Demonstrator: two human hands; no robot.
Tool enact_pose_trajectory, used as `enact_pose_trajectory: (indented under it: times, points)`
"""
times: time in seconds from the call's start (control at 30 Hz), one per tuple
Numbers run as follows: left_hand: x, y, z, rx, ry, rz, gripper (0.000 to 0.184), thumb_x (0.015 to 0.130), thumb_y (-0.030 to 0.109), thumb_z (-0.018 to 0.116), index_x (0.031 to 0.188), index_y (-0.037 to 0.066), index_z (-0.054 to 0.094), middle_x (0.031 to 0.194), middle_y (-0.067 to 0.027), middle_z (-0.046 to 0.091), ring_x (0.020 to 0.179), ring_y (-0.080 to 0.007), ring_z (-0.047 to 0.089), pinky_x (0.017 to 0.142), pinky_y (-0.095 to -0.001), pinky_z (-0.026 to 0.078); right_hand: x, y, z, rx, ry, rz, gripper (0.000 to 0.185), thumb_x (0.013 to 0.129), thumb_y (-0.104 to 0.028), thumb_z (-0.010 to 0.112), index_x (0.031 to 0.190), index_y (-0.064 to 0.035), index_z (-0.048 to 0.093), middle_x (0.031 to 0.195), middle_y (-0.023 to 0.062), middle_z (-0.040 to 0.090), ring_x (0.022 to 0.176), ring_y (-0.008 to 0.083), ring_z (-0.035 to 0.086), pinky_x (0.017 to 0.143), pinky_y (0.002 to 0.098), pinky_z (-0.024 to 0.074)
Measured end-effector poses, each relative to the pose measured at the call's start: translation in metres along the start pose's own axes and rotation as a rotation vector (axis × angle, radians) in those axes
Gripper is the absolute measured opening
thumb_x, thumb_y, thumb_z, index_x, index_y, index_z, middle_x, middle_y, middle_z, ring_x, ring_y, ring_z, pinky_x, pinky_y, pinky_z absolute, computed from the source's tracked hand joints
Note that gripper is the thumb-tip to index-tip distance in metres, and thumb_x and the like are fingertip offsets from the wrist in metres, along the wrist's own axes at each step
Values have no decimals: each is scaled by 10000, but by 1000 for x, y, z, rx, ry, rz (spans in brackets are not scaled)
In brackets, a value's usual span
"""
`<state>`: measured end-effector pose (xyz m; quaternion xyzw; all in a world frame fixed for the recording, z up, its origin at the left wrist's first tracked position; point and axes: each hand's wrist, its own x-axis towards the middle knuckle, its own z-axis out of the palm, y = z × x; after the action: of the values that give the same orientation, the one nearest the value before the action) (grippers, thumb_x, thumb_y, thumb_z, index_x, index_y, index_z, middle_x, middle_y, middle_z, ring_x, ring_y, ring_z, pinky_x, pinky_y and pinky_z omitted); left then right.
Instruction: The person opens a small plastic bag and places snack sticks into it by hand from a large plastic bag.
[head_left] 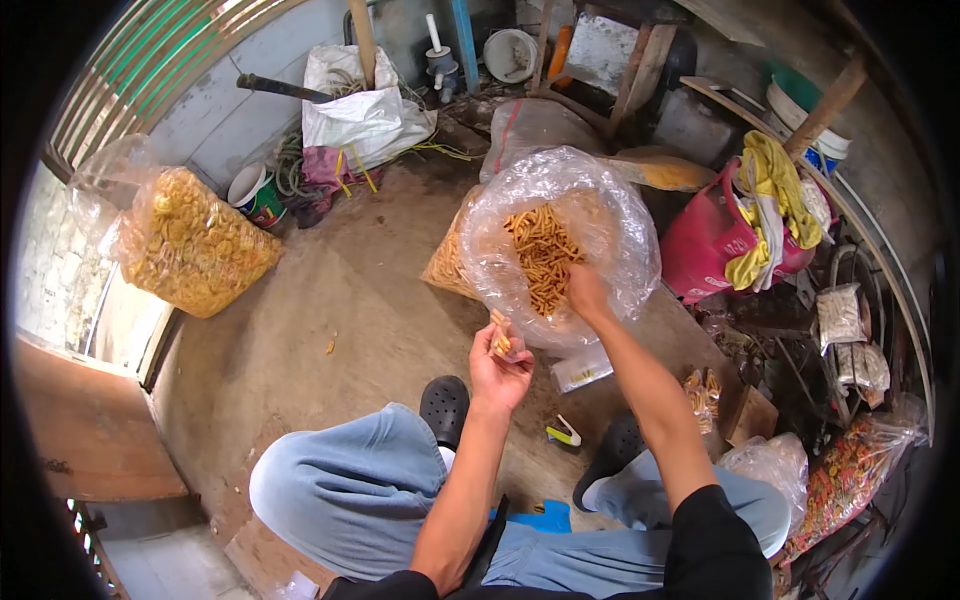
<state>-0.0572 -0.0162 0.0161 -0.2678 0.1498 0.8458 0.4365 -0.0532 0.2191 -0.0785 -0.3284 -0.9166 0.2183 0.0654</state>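
Observation:
A large clear plastic bag (625, 235) stands open in front of me, its rim rolled outward. Brown stick-shaped snacks (540, 250) lie inside it. My right hand (587, 291) reaches over the rim into the snacks, its fingertips hidden from view. To the left of the big bag, my left hand (500, 375) is closed around a small clear plastic bag (508, 340) with a few snack sticks in it. A pack of clear plastic bags (582, 371) lies on the floor below the big bag. Nearer to me is a yellow-green stapler (564, 433).
Filled snack packets (703, 398) lie beyond my right knee. A big bag of yellow snacks (195, 245) stands at left. At right are a pink tub (700, 240) with cloths and a bag of colourful snacks (850, 475). A white sack (365, 125) leans at the back.

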Motion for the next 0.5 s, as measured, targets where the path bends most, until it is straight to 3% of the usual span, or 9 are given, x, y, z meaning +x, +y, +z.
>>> enact_pose_trajectory:
  times: [0.03,0.1,0.33,0.43,0.5]
  points:
    - [2,1,-2,-3,-5,-3,180,835,243,590,965,124,626,821,68,679,641,-70,537,564,-248,416,3,-1,2,2,-7,-5,201,797,-69,536,954,-65,661,928,146,655,909,345,628,781,447,506]
    - [4,1,-1,-24,-5,-10,178,832,239,591,959,121,633,836,66,679,646,-71,539,564,-248,416,10,0,3,-259,92,-271,189,811,-71,523,955,-52,644,1031,141,617,982,323,606,778,442,520]
    - [8,-1,9,0,34,10,186,846,246,599,971,112,631,846,61,666,630,-63,530,563,-243,409,21,-5,13,-385,-5,-318,238,809,-72,508,1023,-26,600,1079,133,580,1005,300,597,780,422,526]
    - [6,-1,7,12,-4,28,200,855,255,603,985,104,623,834,55,649,621,-59,523,554,-238,401,22,-5,15,-403,-45,-229,223,809,-74,499,1004,-38,600,1087,129,582,1003,306,595,777,424,526]
    - [5,-2,8,48,-9,54,202,860,250,613,998,103,607,835,34,636,640,-73,542,557,-245,423,20,0,11,-232,140,-370,181,819,-71,483,945,-38,610,1018,129,619,941,312,616,752,428,523]
